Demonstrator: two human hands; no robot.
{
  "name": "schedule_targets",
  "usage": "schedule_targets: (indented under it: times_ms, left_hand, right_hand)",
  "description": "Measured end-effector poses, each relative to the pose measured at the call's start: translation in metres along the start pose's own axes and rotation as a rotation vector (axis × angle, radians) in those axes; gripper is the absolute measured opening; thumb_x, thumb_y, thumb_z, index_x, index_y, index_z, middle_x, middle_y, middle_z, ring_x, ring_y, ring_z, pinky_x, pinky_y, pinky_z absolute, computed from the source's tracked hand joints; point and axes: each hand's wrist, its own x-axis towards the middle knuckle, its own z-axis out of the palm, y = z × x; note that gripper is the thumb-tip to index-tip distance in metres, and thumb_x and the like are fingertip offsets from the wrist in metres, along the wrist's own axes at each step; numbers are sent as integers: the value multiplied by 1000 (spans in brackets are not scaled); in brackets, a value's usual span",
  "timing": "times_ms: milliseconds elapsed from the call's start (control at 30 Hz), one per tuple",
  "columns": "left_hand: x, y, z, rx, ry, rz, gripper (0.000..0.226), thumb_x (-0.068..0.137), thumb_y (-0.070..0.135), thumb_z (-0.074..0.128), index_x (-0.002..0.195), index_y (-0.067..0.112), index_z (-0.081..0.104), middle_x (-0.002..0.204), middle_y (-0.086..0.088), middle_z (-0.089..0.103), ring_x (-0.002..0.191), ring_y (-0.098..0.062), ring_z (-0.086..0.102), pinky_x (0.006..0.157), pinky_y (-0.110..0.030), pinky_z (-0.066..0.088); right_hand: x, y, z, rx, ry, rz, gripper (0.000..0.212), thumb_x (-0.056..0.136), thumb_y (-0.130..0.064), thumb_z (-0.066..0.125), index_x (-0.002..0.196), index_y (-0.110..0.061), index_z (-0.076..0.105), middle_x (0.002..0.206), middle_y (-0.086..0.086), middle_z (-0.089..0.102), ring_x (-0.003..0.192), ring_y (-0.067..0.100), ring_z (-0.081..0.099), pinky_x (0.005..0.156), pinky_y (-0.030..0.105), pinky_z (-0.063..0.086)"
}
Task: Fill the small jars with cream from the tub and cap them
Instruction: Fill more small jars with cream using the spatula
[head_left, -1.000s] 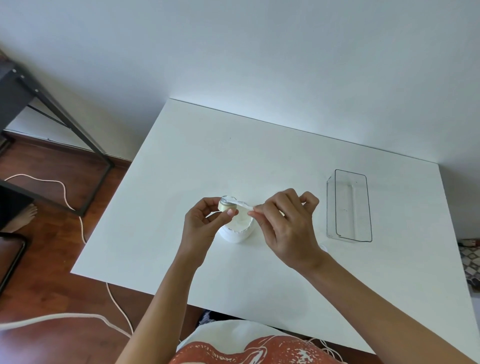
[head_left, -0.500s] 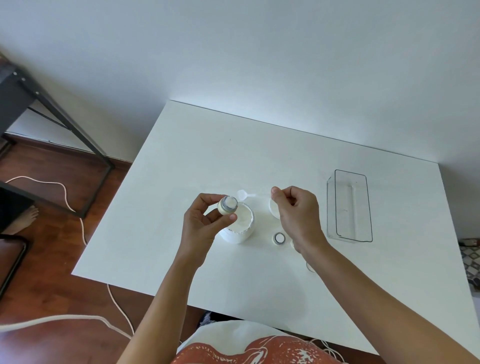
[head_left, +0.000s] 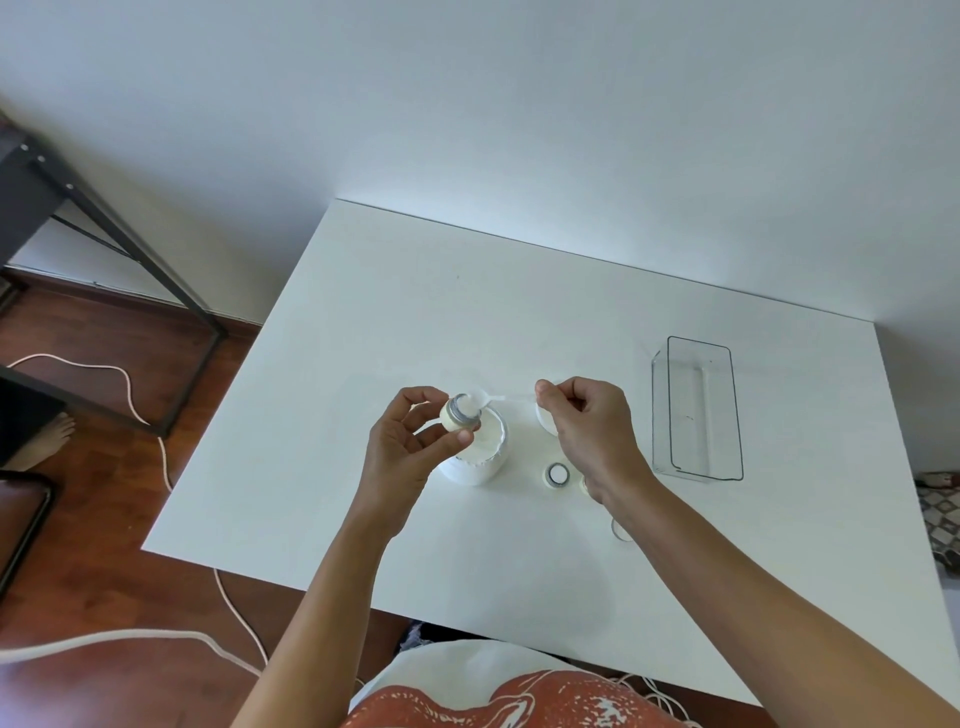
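Cream-coloured jar (head_left: 457, 413) pinched between left-hand fingers (head_left: 415, 402) above tub (head_left: 480, 457)

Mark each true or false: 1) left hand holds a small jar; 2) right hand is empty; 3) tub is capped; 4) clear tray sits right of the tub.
1) True: the left hand holds a small jar above the tub.
2) False: the right hand pinches a white spoon.
3) False: the tub is open, with cream showing.
4) True: the clear tray sits right of the tub.
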Motion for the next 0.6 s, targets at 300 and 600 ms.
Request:
schedule_targets:
  times_ms: [300, 600]
  left_hand:
    - [-3, 0, 1, 8, -40, -38, 26, 84, 39, 67, 109, 31, 73, 98, -4, 76, 94, -21, 72, 86, -29, 54]
    - [-2, 0, 1, -27, -43, -64, 26, 95, 28, 56, 116, 22, 71, 108, -12, 74, 98, -23, 71, 88, -28, 54]
  right_hand:
    - [-1, -2, 0, -28, -14, -39, 38, 89, -32, 62, 76, 3, 58, 62, 2, 44, 60, 16, 39, 63, 28, 37]
    - [-1, -1, -3, -20, 19, -72, 38, 91, -33, 61, 74, 1, 57, 47, -11, 31, 42, 7, 27, 42, 16, 28]
